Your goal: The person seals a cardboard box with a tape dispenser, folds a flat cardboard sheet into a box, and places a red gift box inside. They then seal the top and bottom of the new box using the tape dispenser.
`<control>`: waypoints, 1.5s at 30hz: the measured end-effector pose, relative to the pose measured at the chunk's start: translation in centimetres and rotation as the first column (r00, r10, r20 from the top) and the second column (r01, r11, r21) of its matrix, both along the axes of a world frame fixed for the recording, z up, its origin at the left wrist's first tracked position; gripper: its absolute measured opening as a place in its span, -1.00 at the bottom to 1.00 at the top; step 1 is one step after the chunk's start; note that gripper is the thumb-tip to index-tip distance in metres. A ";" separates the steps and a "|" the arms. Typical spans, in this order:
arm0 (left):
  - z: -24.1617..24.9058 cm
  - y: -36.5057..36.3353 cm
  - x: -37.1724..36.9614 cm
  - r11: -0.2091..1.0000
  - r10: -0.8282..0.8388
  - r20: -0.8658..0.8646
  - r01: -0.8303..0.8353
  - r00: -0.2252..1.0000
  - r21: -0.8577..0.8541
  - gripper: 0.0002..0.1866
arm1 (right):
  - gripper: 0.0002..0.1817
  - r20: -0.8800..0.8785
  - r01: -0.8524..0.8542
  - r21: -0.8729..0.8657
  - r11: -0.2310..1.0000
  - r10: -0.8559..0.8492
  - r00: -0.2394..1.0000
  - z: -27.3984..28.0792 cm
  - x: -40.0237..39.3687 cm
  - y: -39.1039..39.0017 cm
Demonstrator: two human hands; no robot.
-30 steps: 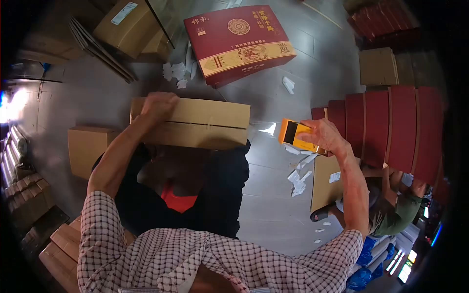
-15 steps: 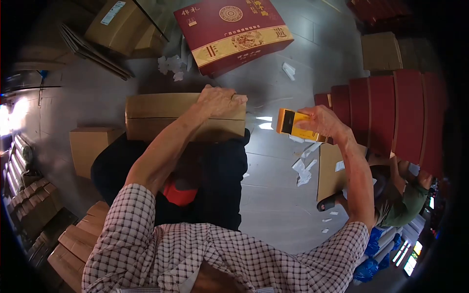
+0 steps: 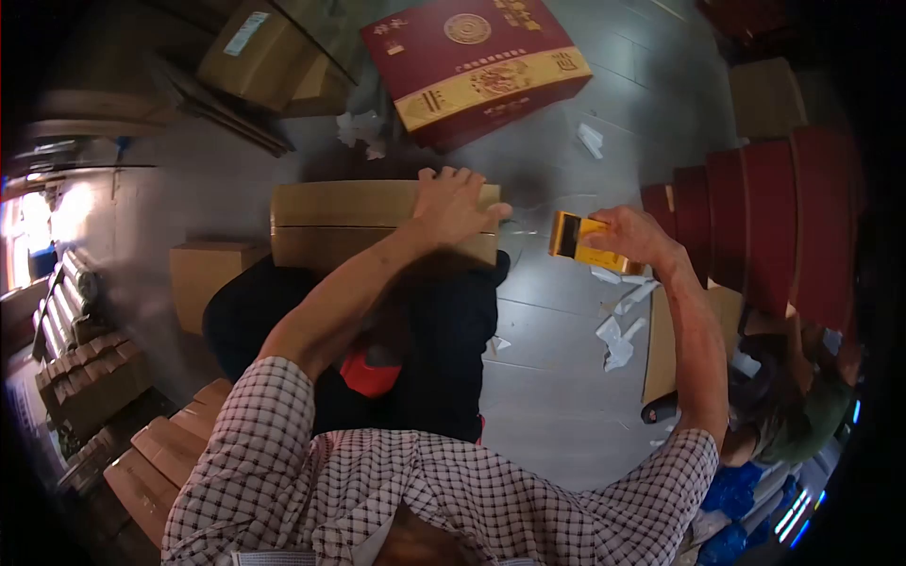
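A closed cardboard box (image 3: 340, 206) lies across my lap, with a seam running along its side. My left hand (image 3: 455, 203) rests on its right end, fingers spread over the far edge and thumb sticking out past the corner. To the right of the box, above the floor, my right hand (image 3: 628, 236) is closed around a small yellow box (image 3: 596, 247) with a black panel on it. The yellow box is held apart from the cardboard box. My right fingers partly cover it.
A large red and gold gift box (image 3: 481, 71) stands ahead on the grey floor. Red boxes (image 3: 736, 217) are lined up at the right, near another person (image 3: 802, 406). White paper scraps (image 3: 618, 341) litter the floor. Cardboard boxes (image 3: 212, 283) stand at the left.
My left hand's fingers have spread out and its thumb has lifted away from the box's end. The whole view has shifted, so things appear further right. My right hand still holds the yellow box.
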State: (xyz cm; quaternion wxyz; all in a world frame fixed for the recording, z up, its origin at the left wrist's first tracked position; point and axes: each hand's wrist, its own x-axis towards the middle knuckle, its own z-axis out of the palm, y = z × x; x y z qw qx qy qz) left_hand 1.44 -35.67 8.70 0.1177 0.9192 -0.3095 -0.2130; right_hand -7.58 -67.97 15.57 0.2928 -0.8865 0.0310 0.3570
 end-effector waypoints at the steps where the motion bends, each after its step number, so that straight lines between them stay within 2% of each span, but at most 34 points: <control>1: 0.4 -0.6 -0.4 0.997 0.073 -0.006 -0.073 0.997 0.025 -0.11 | -0.52 0.037 -0.026 -0.016 1.000 0.026 0.999 -0.1 0.2 0.3; 3: -1.4 -2.1 -1.1 0.963 0.269 0.014 -0.269 0.963 0.013 -0.07 | -0.54 -0.010 0.033 0.067 0.997 -0.032 0.999 -2.2 0.0 -0.4; 6: -1.3 -3.6 -1.2 0.930 0.353 0.052 -0.357 0.934 0.086 -0.06 | -0.56 -0.075 0.068 0.114 0.991 -0.060 0.995 -4.1 0.1 -0.6; 9: -1.6 -3.6 -2.8 0.964 0.264 0.198 -0.263 0.944 -0.034 -0.11 | -0.57 -0.051 0.072 0.141 0.987 -0.065 0.997 -6.5 0.4 0.1; 10: -3.1 -3.5 -3.1 0.981 0.160 0.401 -0.100 0.902 -0.167 -0.21 | -0.56 -0.040 0.067 0.137 0.988 -0.062 0.997 -7.4 0.4 0.3; 13: -4.9 -5.1 -2.5 0.982 -0.186 0.162 0.180 0.969 0.048 -0.32 | -0.57 -0.037 0.087 0.225 0.970 -0.081 0.996 -10.7 0.6 0.5; 14: -4.6 -5.4 -2.4 0.970 -0.223 0.166 0.202 0.961 0.135 -0.35 | -0.61 -0.067 0.131 0.305 0.943 -0.116 0.991 -12.0 0.6 0.7; 17: -2.5 -6.5 -2.5 0.934 -0.242 0.168 0.182 0.956 0.306 -0.44 | -0.59 -0.095 0.103 0.308 0.946 -0.078 0.992 -13.4 1.6 2.0; 20: -3.6 -6.8 -2.6 0.990 -0.055 0.081 0.044 0.995 0.135 -0.40 | -0.54 -0.247 0.122 0.253 0.960 -0.058 0.967 -15.2 3.1 2.7; 23: -4.1 -5.9 -3.4 0.995 0.016 0.272 0.011 0.962 -0.096 -0.36 | -0.66 -0.128 0.119 0.547 0.829 -0.057 0.990 -19.8 2.5 2.5; 24: -3.9 -5.8 -3.6 0.987 0.022 0.309 0.029 0.951 -0.158 -0.34 | -0.69 -0.171 0.139 0.541 0.830 -0.053 0.984 -19.1 3.0 3.0; 27: -3.4 -4.9 -3.4 0.891 0.104 0.119 -0.039 0.987 -0.453 -0.36 | -0.61 -0.222 0.133 0.588 0.798 0.001 0.975 -20.2 3.9 3.5; 31: -4.1 -4.9 -3.0 0.830 0.167 0.148 -0.058 0.975 -0.555 -0.38 | -0.60 -0.274 0.183 0.621 0.762 -0.007 0.962 -23.9 3.9 3.2; 36: -4.4 -4.5 -3.3 0.721 0.245 0.079 -0.127 0.966 -0.681 -0.46 | -0.55 -0.375 0.359 0.628 0.690 -0.135 0.917 -23.6 2.8 3.5; 39: -4.3 -0.3 -1.5 0.720 0.303 0.255 -0.045 0.918 -0.693 -0.52 | -0.49 -0.367 0.337 0.635 0.695 -0.113 0.923 -22.9 3.9 3.3; 40: -4.0 3.3 -0.2 0.752 0.333 0.306 -0.055 0.892 -0.657 -0.52 | -0.46 -0.368 0.324 0.637 0.699 -0.093 0.925 -22.8 3.5 3.5; 41: -3.7 7.9 1.2 0.785 0.404 0.339 -0.132 0.849 -0.605 -0.52 | -0.44 -0.373 0.314 0.636 0.705 -0.076 0.925 -22.8 3.1 3.5; 43: -3.2 17.6 3.3 0.791 0.594 0.363 -0.438 0.718 -0.427 -0.50 | -0.43 -0.367 0.287 0.643 0.710 -0.043 0.929 -22.9 3.4 3.0; 45: -2.7 25.2 4.1 0.658 0.749 0.298 -0.717 0.592 -0.229 -0.45 | -0.43 -0.371 0.314 0.668 0.675 -0.064 0.927 -24.0 3.1 3.0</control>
